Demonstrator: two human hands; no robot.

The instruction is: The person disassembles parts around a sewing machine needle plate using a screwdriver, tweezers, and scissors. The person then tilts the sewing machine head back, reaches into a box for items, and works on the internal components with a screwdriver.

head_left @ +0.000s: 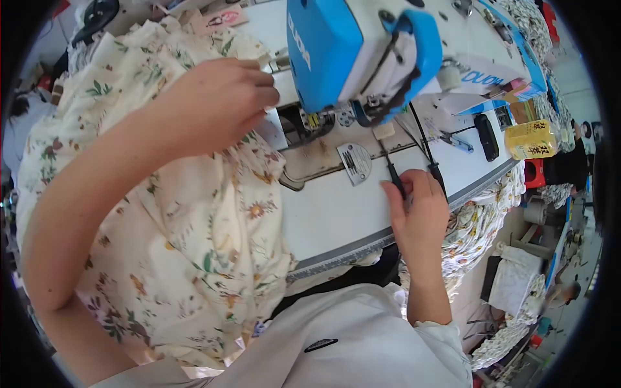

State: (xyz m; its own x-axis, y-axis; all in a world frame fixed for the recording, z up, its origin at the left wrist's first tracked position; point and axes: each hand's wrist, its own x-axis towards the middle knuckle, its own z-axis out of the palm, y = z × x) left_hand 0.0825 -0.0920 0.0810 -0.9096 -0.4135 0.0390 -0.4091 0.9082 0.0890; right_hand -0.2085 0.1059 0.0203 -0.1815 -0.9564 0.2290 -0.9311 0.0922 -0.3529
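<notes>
My right hand closes its thumb and fingers on the black handle of a screwdriver lying on the sewing table. Beside the needle area of a blue and white sewing machine, my left hand has its fingers curled; what they hold, if anything, is hidden. A metal needle plate rests loose on the table between the hands. Below the machine head, the bed opening is exposed. Cream floral fabric is bunched under and around my left arm.
Another dark-handled tool lies right of the screwdriver, with blue-handled pliers and a black oblong object beyond. A yellow bottle stands at the table's right end. More floral fabric hangs below the table edge.
</notes>
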